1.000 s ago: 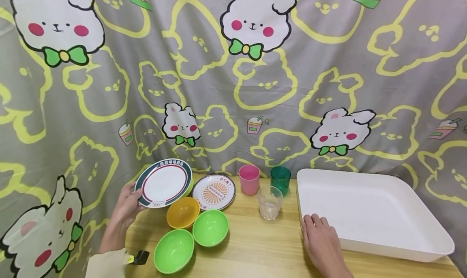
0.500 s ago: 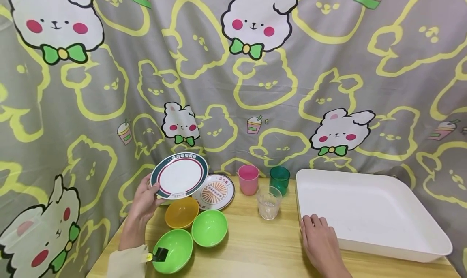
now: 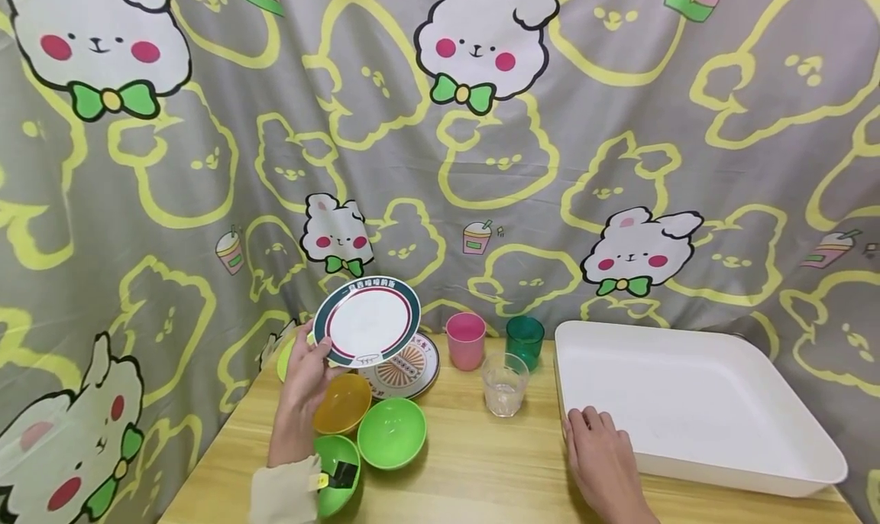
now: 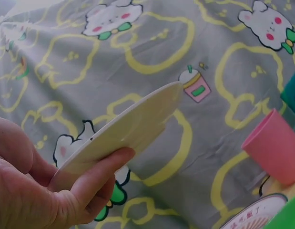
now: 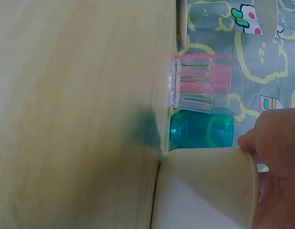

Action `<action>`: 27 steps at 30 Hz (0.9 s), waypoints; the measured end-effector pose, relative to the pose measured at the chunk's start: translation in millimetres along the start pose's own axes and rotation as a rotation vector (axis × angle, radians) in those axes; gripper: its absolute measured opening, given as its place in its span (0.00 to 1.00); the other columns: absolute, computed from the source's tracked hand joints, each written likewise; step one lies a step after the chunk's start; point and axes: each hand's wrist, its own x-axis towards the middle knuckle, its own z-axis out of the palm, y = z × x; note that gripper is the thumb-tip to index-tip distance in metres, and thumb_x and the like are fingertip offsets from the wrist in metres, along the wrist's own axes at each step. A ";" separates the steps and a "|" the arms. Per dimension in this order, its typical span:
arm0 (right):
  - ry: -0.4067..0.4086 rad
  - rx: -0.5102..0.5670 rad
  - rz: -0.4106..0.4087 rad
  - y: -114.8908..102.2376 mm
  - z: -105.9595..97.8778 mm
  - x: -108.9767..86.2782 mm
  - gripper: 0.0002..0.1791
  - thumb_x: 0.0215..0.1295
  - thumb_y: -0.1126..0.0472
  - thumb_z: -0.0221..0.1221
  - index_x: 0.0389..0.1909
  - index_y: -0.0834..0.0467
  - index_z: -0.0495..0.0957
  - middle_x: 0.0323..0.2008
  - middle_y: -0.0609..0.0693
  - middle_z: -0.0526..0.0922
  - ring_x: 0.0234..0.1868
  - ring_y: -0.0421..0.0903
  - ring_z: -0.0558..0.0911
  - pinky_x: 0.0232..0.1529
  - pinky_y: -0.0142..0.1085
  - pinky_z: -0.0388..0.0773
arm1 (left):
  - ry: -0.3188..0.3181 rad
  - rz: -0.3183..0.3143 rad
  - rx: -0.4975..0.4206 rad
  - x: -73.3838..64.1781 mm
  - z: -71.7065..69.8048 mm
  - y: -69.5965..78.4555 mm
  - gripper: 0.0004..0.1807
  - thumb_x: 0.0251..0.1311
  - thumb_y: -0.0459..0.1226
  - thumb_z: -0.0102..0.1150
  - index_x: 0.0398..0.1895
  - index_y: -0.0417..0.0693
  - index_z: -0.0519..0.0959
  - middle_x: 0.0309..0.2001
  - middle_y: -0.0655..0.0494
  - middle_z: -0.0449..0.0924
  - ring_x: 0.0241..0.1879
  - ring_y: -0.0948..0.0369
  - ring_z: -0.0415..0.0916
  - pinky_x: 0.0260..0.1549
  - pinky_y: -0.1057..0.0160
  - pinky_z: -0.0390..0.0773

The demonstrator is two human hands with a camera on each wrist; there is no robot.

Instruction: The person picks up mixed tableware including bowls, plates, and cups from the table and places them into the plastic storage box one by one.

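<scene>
My left hand [image 3: 302,379] holds a white dinner plate [image 3: 367,321] with a dark green rim by its left edge, thumb on top. In the left wrist view, the fingers lie under the plate's pale underside [image 4: 133,121]. It is raised and tilted, partly covering a smaller plate [image 3: 402,371] with an orange ray pattern on the table. My right hand [image 3: 605,459] grips the left rim of a large white tray [image 3: 687,409]. From the right wrist view, the thumb and fingers [image 5: 271,138] pinch that rim on either side.
An orange bowl [image 3: 342,405] and two green bowls [image 3: 392,432] stand below the raised plate. Another green item [image 3: 285,360] shows behind my left hand. A pink cup [image 3: 466,344], a teal cup [image 3: 525,343] and a clear glass [image 3: 505,390] stand left of the tray. A patterned curtain hangs behind.
My left hand has carried the dark-rimmed plate to the right and slightly up, over the ray-patterned plate. The green item behind it has come into view. My right hand stays at the tray rim.
</scene>
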 end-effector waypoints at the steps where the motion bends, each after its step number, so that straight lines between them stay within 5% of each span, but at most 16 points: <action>1: 0.002 -0.001 -0.003 -0.7 0.7 0.4 0.07 0.75 0.60 0.56 0.37 0.59 0.77 0.33 0.53 0.77 0.34 0.53 0.75 0.23 0.40 0.66 | 0.003 0.001 -0.013 -0.3 1.2 -0.4 0.29 0.81 0.29 0.25 0.81 0.45 0.38 0.75 0.29 0.54 0.46 0.65 0.83 0.46 0.61 0.86; 14: 0.006 -0.013 -0.012 -0.7 3.6 0.1 0.08 0.75 0.60 0.56 0.35 0.58 0.75 0.31 0.51 0.74 0.34 0.52 0.72 0.24 0.39 0.64 | 0.010 0.012 -0.077 0.0 17.0 -12.7 0.30 0.80 0.28 0.29 0.81 0.44 0.40 0.74 0.28 0.55 0.49 0.61 0.81 0.47 0.58 0.86; 27: -0.024 -0.011 0.006 -1.4 -0.7 0.4 0.07 0.75 0.59 0.57 0.38 0.59 0.75 0.30 0.50 0.71 0.32 0.52 0.71 0.23 0.40 0.62 | -0.046 -0.007 -0.083 3.4 37.4 -23.7 0.30 0.80 0.29 0.31 0.81 0.45 0.42 0.72 0.25 0.56 0.57 0.50 0.77 0.47 0.56 0.86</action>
